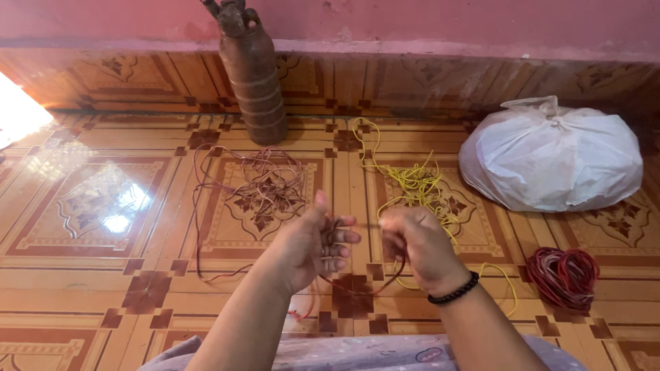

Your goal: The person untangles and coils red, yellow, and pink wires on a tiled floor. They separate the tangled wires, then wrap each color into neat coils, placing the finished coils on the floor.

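both hands, the left hand point(313, 247) and right hand point(416, 247), pinch a dark red cord point(357, 288) stretched between them, a yellow cord tangle point(416, 185) just beyond the right.

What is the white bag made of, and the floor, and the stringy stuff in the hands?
White bag: thin plastic, it seems; crinkled, slightly glossy, knotted on top. Floor: glazed ceramic tile, probably; it mirrors the light and shows grout lines. Strands between left hand and right hand: thin, limp, dark red; cord or rubbery string, hard to tell.
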